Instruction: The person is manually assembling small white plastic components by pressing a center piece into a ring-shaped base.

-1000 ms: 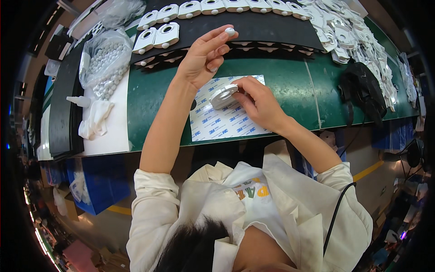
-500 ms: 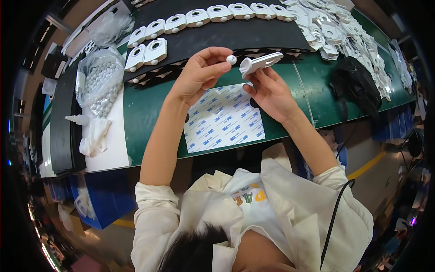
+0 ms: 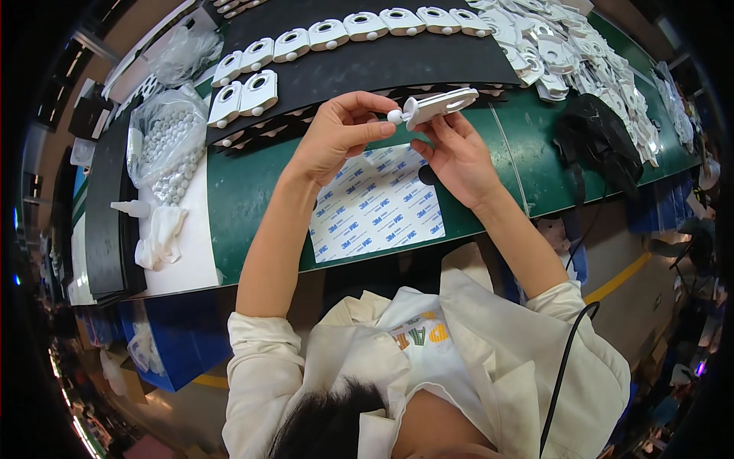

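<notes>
My left hand [image 3: 348,131] pinches a small white ball [image 3: 394,116] between thumb and fingertips. A flat white plastic part [image 3: 441,107] with an oval opening is held tilted in my right hand [image 3: 459,157], its narrow end toward the ball. Ball and part meet, or nearly so, at a small stem on that end; the exact contact is too small to tell. Beneath both hands lies a white sheet with blue print [image 3: 378,206] on the green table [image 3: 260,206].
Finished-looking white parts with balls [image 3: 327,34] stand in rows on a black board [image 3: 397,65]. Loose white parts [image 3: 581,61] are heaped at the far right, near a black bag [image 3: 600,141]. On the left are a bag of white balls [image 3: 168,138], a small bottle [image 3: 131,205] and a white cloth [image 3: 161,237].
My left hand has moved slightly down and right, bringing the ball against or close to the white part's end. My right hand keeps holding the part in nearly the same place.
</notes>
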The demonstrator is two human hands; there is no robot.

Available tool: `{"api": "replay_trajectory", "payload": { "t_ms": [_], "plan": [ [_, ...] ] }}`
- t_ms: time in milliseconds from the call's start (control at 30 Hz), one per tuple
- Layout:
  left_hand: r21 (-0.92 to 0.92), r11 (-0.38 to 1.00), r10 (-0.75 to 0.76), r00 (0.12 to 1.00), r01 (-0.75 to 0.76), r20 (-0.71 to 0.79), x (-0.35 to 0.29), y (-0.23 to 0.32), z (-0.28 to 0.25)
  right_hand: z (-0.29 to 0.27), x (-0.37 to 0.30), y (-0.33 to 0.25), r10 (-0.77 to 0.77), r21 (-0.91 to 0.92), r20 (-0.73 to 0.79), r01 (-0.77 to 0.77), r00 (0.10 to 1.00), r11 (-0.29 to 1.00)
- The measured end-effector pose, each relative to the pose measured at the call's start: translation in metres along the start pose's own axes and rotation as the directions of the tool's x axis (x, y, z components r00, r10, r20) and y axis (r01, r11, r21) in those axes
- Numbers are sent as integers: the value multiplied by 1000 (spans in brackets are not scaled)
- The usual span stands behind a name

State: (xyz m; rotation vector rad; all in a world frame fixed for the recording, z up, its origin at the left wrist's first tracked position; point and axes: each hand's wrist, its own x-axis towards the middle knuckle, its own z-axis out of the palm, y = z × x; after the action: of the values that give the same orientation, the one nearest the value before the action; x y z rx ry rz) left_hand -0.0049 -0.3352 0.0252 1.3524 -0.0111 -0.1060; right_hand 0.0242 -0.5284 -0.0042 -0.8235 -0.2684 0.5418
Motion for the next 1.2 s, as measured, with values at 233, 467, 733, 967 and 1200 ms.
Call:
{"api": "replay_trajectory", "payload": {
  "t_ms": [233, 467, 733, 967, 1200],
  "plan": [
    [154, 979, 144, 988, -135, -49, 1, 2, 8, 5, -1, -2, 1, -52, -20, -2, 1000, 999],
    [283, 916, 309, 950, -284, -46, 0, 3, 12, 9, 6, -10, -82, -289, 32, 88, 996, 953],
    [159, 928, 370, 878, -337, -302, -3, 29, -11, 47, 66, -43, -187, -457, 151, 236, 971, 857],
    [-707, 458, 331, 842, -539, -427, -12, 36, -99, 64, 127, -5, -107, -841, 172, 203, 979, 502],
    [-704, 301, 295, 765, -643, -573, -7, 31, -101, 73, 159, 24, -117, -920, 194, 222, 974, 322]
  ]
}}
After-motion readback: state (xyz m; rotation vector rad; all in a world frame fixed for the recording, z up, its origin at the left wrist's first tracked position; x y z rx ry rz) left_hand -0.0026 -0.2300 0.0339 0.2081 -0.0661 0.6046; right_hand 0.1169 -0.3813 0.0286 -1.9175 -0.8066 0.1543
